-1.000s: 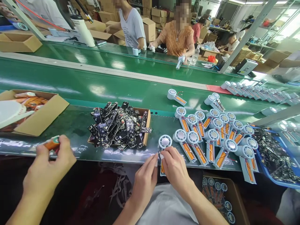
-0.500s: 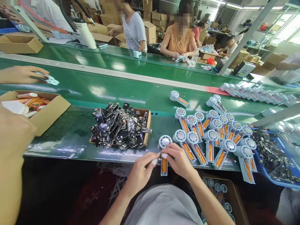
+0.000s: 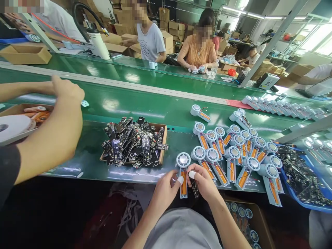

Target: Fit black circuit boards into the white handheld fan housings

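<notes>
A light-blue handheld fan (image 3: 183, 160) lies at the bench's front edge with its handle toward me, an orange battery (image 3: 184, 186) showing in the open handle. My left hand (image 3: 168, 188) is closed on the handle's left side, its white-capped thumb over the edge. My right hand (image 3: 204, 183) pinches a narrow black circuit board (image 3: 193, 186) just right of the handle, partly hidden by the fingers. Similar open-handled fans (image 3: 232, 152) lie close by on the right. To the left, a heap of black circuit boards (image 3: 129, 141) overflows a shallow cardboard box (image 3: 164, 145).
A co-worker's arm (image 3: 52, 135) reaches in from the left above a box of orange batteries (image 3: 38, 116). A blue tray (image 3: 293, 193) of black parts stands at right. Below the bench, a carton (image 3: 259, 218) holds more fans. Other people sit across the green conveyor (image 3: 155, 100).
My hands have moved apart from the top of the handle. The circuit board now shows in my right hand beside it. The co-worker's near arm has swung forward and right.
</notes>
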### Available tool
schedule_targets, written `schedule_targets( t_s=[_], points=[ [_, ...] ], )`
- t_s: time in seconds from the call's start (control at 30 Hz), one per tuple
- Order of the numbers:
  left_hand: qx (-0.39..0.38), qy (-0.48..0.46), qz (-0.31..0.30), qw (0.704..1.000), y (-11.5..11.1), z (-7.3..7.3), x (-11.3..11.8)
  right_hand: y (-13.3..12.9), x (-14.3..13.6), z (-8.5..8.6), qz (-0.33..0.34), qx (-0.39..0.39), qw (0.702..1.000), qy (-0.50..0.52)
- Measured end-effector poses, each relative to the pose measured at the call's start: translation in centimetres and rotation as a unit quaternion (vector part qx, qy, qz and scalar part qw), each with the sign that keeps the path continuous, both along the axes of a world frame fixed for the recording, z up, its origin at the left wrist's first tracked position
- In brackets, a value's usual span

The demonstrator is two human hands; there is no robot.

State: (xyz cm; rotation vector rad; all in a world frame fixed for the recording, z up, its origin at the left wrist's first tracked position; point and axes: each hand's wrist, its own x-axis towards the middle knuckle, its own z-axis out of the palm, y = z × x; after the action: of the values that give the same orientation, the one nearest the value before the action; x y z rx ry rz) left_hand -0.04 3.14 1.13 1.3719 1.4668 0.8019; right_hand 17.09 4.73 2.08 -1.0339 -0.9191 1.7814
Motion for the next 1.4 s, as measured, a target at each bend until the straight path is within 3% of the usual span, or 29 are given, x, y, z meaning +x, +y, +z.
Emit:
schedule_targets(
  t_s=[0.1,0.17,0.23,0.3,0.43,0.63,0.77,0.83,0.93,1.07,1.13,1.2,1.27,1.4],
  points=[
    [-0.05,-0.116,-0.079,0.989,1.1,0.3,0.3,-0.5,-0.5,-0.1,0.029,0.023,0.998,0.041],
    [-0.1,-0.251,-0.098,0.958,1.4,0.6,0.5,-0.7,-0.7,0.0,0.039,0.031,0.997,0.053],
    [-0.145,-0.36,-0.066,0.919,1.3,0.7,0.9,-0.6,-0.5,0.1,0.012,0.031,0.998,0.058],
    [-0.16,-0.403,-0.013,0.901,1.0,0.4,1.4,-0.4,-0.2,0.4,-0.036,0.027,0.998,0.045],
    [-0.114,-0.377,0.035,0.919,0.0,-0.6,1.9,-0.2,0.4,1.3,-0.073,0.012,0.997,0.007],
    [-0.026,-0.265,0.009,0.964,-0.1,-0.4,1.8,-0.9,0.0,2.2,-0.038,0.046,0.998,-0.008],
    [-0.02,-0.239,0.027,0.971,0.2,0.2,1.5,-0.5,0.3,2.2,-0.046,0.114,0.98,-0.154],
    [-0.028,-0.25,0.02,0.968,0.3,0.6,1.0,-0.3,0.7,2.4,-0.059,0.166,0.944,-0.279],
    [-0.038,-0.267,-0.001,0.963,0.5,1.2,0.3,-0.4,1.3,3.2,-0.023,0.26,0.846,-0.465],
    [-0.056,-0.274,-0.015,0.96,0.7,1.6,0.1,-1.0,1.8,4.8,0.099,0.331,0.697,-0.628],
    [-0.06,-0.281,0.004,0.958,0.6,1.7,0.5,-1.3,1.8,5.8,0.176,0.35,0.659,-0.642],
    [-0.066,-0.297,0.033,0.952,0.5,1.9,1.0,-1.4,1.6,6.5,0.242,0.378,0.661,-0.601],
    [-0.079,-0.313,0.057,0.945,0.4,2.0,1.6,-1.3,1.2,6.7,0.273,0.398,0.691,-0.538],
    [-0.104,-0.321,0.082,0.938,0.2,2.3,2.2,-1.2,0.6,5.2,0.267,0.323,0.827,-0.376]
  ],
)
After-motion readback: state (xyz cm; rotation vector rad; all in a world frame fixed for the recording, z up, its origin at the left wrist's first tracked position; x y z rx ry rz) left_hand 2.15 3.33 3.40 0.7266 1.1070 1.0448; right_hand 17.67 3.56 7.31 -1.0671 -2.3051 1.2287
